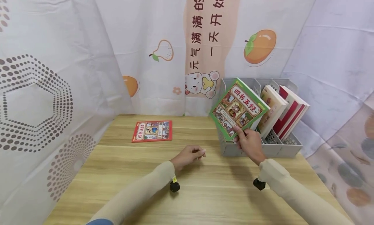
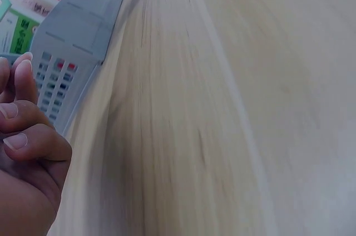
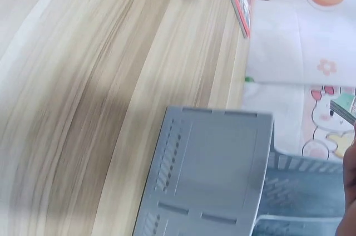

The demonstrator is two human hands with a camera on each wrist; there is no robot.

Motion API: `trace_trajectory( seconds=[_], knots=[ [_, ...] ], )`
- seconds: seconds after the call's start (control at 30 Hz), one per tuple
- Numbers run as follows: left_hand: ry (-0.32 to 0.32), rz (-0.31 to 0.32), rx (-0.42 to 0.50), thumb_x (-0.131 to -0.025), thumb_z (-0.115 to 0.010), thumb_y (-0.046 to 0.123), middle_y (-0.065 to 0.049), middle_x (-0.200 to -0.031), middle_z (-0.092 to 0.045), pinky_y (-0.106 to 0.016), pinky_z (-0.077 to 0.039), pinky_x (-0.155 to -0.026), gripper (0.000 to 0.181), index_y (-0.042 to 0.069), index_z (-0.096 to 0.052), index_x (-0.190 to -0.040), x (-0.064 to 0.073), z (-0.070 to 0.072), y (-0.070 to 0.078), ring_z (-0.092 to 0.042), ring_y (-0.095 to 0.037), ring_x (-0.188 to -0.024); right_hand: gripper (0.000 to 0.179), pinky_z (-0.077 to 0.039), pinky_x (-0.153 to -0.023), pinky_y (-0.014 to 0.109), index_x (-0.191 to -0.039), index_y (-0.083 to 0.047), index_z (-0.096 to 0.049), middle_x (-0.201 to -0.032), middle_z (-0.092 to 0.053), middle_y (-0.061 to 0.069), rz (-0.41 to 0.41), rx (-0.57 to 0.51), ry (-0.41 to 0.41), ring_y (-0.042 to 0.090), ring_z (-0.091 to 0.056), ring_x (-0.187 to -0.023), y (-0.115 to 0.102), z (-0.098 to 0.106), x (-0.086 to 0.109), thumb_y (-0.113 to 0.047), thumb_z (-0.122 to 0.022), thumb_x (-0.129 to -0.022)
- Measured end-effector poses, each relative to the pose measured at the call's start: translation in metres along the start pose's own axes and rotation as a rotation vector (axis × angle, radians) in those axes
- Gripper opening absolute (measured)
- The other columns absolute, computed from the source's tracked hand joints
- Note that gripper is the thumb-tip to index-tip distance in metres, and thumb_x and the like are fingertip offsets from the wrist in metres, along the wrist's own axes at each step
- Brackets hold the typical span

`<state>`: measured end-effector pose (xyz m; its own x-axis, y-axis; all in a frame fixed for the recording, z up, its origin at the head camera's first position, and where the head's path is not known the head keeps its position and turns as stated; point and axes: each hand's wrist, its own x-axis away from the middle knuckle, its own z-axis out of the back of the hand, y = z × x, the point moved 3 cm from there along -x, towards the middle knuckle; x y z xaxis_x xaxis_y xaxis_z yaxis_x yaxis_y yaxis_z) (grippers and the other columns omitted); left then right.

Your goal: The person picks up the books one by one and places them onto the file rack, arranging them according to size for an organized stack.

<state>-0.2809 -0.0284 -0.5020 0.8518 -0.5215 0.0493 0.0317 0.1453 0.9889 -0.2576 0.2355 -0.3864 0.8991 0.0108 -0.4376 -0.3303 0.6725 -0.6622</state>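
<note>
My right hand [image 1: 249,142] pinches a green picture book [image 1: 238,109] by its lower edge, thumb on the front cover. The book is tilted and overlaps the left end of a grey file rack [image 1: 260,150]; its cover faces me. In the right wrist view only a bit of the right hand [image 3: 349,191] shows at the edge. My left hand [image 1: 188,155] hovers close over the table with fingers loosely curled and nothing in them. The left wrist view shows those bent fingers [image 2: 33,141] near the rack's perforated side. A red picture book [image 1: 152,131] lies flat at the back left.
Several books lean in the rack's right compartments, among them a cream book [image 1: 271,111] and red-and-white books [image 1: 292,113]. The wooden table [image 1: 204,192] carries everything. A printed curtain [image 1: 157,75] hangs behind it, with more cloth on both sides.
</note>
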Motion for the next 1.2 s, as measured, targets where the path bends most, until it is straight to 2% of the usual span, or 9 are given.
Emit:
trace_trajectory(
  seconds=[0.2, 0.4, 0.53, 0.63, 0.77, 0.9, 1.07, 1.2],
  knots=[
    [0.0, -0.012, 0.019, -0.103, -0.062, 0.043, -0.012, -0.087, -0.066, -0.026, -0.037, -0.057, 0.039, 0.006, -0.075, -0.102, -0.012, -0.018, 0.003, -0.043, -0.013, -0.063, 0.063, -0.043, -0.039, 0.033, -0.07, -0.004, -0.068, -0.048, -0.058, 0.005, -0.062, -0.025, 0.061, 0.023, -0.055, -0.038, 0.012, 0.013, 0.0, -0.052, -0.05, -0.107],
    [0.002, -0.034, 0.009, -0.105, -0.06, 0.041, -0.009, -0.079, -0.063, -0.026, -0.037, -0.056, 0.038, 0.008, -0.075, -0.094, -0.025, -0.036, 0.005, -0.042, -0.012, -0.06, 0.066, -0.044, -0.038, 0.031, -0.072, 0.001, -0.07, -0.049, -0.059, 0.006, -0.062, 0.0, 0.093, 0.02, -0.055, -0.037, 0.016, 0.022, -0.002, -0.051, -0.049, -0.107],
    [0.004, -0.05, 0.026, -0.104, -0.057, 0.048, -0.008, -0.082, -0.067, -0.025, -0.038, -0.057, 0.046, 0.008, -0.075, -0.091, -0.038, -0.052, 0.01, -0.048, -0.011, -0.064, 0.066, -0.045, -0.04, 0.031, -0.072, 0.001, -0.07, -0.049, -0.059, 0.005, -0.064, 0.018, 0.121, 0.021, -0.056, -0.039, 0.02, 0.029, -0.003, -0.05, -0.048, -0.108],
    [0.023, -0.053, 0.054, -0.103, -0.054, 0.056, -0.007, -0.084, -0.068, -0.023, -0.037, -0.054, 0.054, 0.007, -0.074, -0.091, -0.047, -0.062, 0.016, -0.048, -0.01, -0.063, 0.065, -0.046, -0.041, 0.031, -0.072, 0.0, -0.069, -0.05, -0.06, 0.006, -0.067, 0.03, 0.131, 0.022, -0.057, -0.04, 0.024, 0.033, -0.002, -0.049, -0.048, -0.108],
    [0.065, -0.026, 0.1, -0.103, -0.053, 0.057, -0.005, -0.076, -0.065, -0.023, -0.031, -0.049, 0.056, 0.007, -0.074, -0.088, -0.055, -0.074, 0.022, -0.04, -0.009, -0.056, 0.063, -0.045, -0.041, 0.031, -0.07, -0.004, -0.068, -0.05, -0.06, 0.005, -0.091, 0.058, 0.133, 0.022, -0.057, -0.04, 0.031, 0.037, 0.001, -0.049, -0.047, -0.108],
    [0.098, -0.002, 0.122, -0.106, -0.053, 0.049, -0.001, -0.072, -0.062, -0.023, -0.028, -0.047, 0.053, 0.004, -0.072, -0.087, -0.06, -0.085, 0.023, -0.039, -0.008, -0.053, 0.064, -0.046, -0.039, 0.032, -0.073, -0.002, -0.069, -0.051, -0.061, 0.005, -0.119, 0.065, 0.127, 0.025, -0.058, -0.04, 0.035, 0.039, 0.004, -0.05, -0.046, -0.108],
    [0.087, 0.028, 0.168, -0.108, -0.053, 0.043, -0.001, -0.072, -0.061, -0.022, -0.028, -0.046, 0.053, -0.005, -0.069, -0.093, -0.063, -0.094, 0.02, -0.041, -0.008, -0.054, 0.067, -0.047, -0.039, 0.033, -0.075, 0.002, -0.07, -0.05, -0.061, 0.005, -0.146, 0.076, 0.117, 0.034, -0.062, -0.044, 0.04, 0.041, 0.005, -0.05, -0.045, -0.108],
    [0.086, 0.038, 0.213, -0.107, -0.05, 0.05, 0.0, -0.069, -0.06, -0.023, -0.027, -0.043, 0.056, 0.001, -0.068, -0.086, -0.066, -0.095, 0.022, -0.036, -0.007, -0.049, 0.067, -0.047, -0.039, 0.032, -0.074, 0.002, -0.07, -0.049, -0.06, 0.004, -0.15, 0.095, 0.119, 0.033, -0.062, -0.043, 0.044, 0.041, 0.005, -0.05, -0.046, -0.109]
  ],
)
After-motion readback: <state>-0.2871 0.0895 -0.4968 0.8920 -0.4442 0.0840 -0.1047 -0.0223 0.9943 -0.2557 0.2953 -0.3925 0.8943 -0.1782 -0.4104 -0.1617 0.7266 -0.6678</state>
